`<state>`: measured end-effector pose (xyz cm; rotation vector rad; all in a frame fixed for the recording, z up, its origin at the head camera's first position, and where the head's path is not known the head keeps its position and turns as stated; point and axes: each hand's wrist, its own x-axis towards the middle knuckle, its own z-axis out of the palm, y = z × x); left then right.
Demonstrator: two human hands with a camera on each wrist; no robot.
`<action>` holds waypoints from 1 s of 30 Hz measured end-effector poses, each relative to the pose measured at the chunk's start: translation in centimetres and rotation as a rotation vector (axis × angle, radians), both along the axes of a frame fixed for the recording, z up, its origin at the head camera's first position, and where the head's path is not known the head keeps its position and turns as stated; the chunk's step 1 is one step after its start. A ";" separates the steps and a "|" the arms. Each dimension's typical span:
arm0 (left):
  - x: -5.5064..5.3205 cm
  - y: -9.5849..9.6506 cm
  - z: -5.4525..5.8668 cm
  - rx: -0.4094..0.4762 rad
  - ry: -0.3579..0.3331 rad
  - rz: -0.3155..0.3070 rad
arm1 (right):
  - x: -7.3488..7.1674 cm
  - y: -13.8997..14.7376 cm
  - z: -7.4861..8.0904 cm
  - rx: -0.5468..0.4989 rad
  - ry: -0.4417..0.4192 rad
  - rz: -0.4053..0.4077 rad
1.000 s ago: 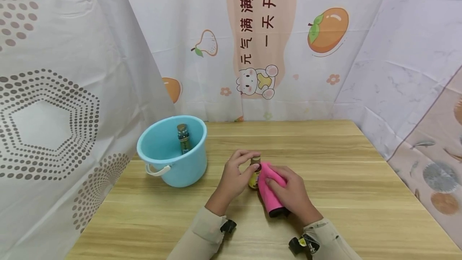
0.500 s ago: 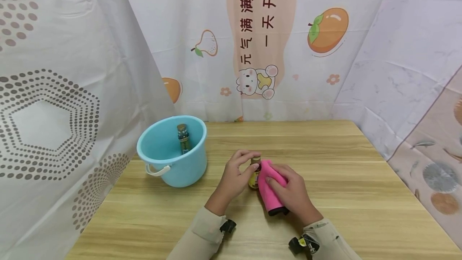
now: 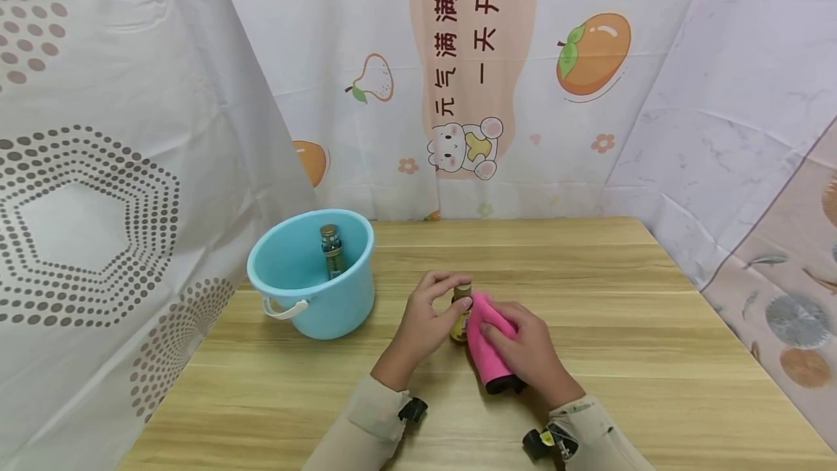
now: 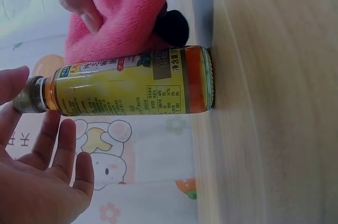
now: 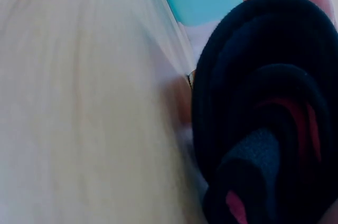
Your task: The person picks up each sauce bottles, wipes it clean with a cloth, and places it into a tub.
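Note:
A small glass bottle (image 4: 121, 89) with a yellow label and metal cap stands upright on the table; orange-red shows through the glass near its base. My left hand (image 3: 423, 318) pinches it at the cap and neck between thumb and fingers. In my right hand (image 3: 526, 344) is a bunched pink cloth (image 3: 487, 344) with a black-edged lower end. The cloth lies against the bottle's right side and covers part of it. In the right wrist view, the folded black edging (image 5: 264, 34) of the cloth hides most of that hand.
A light blue bucket (image 3: 343, 311) with a white handle stands left of my hands on the wooden table (image 3: 628, 311). Inside it leans another capped bottle (image 3: 333, 253). Printed curtains (image 3: 366, 137) hang behind the table and along both sides.
The pink cloth shifts very slightly up and back down against the bottle. My left hand and the bottle stay in place.

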<state>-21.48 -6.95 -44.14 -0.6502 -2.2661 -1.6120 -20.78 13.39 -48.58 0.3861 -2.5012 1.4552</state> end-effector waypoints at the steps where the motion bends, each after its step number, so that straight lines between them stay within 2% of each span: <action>1: 0.2 0.1 0.3 0.005 0.000 0.002 | 0.0 0.0 0.0 0.008 -0.017 -0.001; 5: 0.9 0.3 1.2 0.000 0.029 0.012 | 0.0 0.0 0.0 0.042 -0.079 -0.008; 8: 1.1 0.3 1.4 -0.002 0.041 0.018 | 0.0 -0.1 0.1 0.076 -0.101 -0.016; 11: 1.1 0.3 1.5 0.010 0.018 0.013 | 0.0 -0.1 0.2 0.104 -0.124 -0.022; 18: -0.8 -0.4 -1.0 -0.020 0.041 0.004 | 0.1 -0.2 0.4 0.116 -0.140 -0.021; 24: -0.7 -0.6 -1.2 -0.037 0.080 0.025 | 0.1 -0.4 0.2 0.088 -0.112 -0.023; 30: -0.8 -0.4 -1.1 -0.025 0.108 0.004 | 0.1 -0.3 0.3 0.049 -0.066 -0.045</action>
